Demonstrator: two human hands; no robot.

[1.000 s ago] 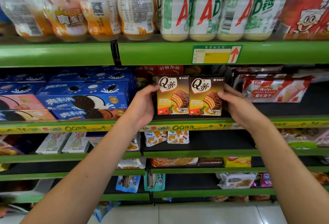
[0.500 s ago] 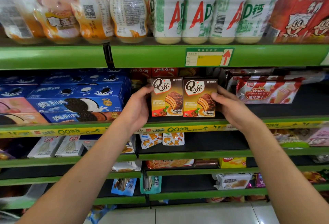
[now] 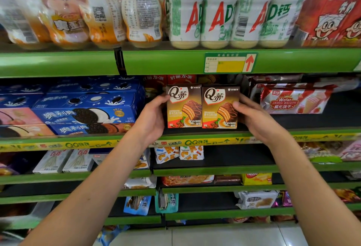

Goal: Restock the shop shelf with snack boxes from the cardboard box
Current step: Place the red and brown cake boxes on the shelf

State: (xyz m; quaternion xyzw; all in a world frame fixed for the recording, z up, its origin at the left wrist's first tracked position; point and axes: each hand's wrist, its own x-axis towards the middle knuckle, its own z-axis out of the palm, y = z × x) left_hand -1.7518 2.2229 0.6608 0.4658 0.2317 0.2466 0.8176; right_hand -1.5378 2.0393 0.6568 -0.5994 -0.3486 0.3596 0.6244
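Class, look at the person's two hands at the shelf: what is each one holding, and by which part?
The left hand grips the left brown cardboard snack box by its left side; the right hand grips the right brown cardboard snack box by its right side.

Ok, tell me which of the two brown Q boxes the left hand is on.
The left brown box, beside the blue cookie boxes: the left hand holds its outer edge. The right hand holds the right brown box.

Green shelf: two brown snack boxes upright, side by side; blue cookie boxes at 9 o'clock; wafer packs at 3 o'clock.
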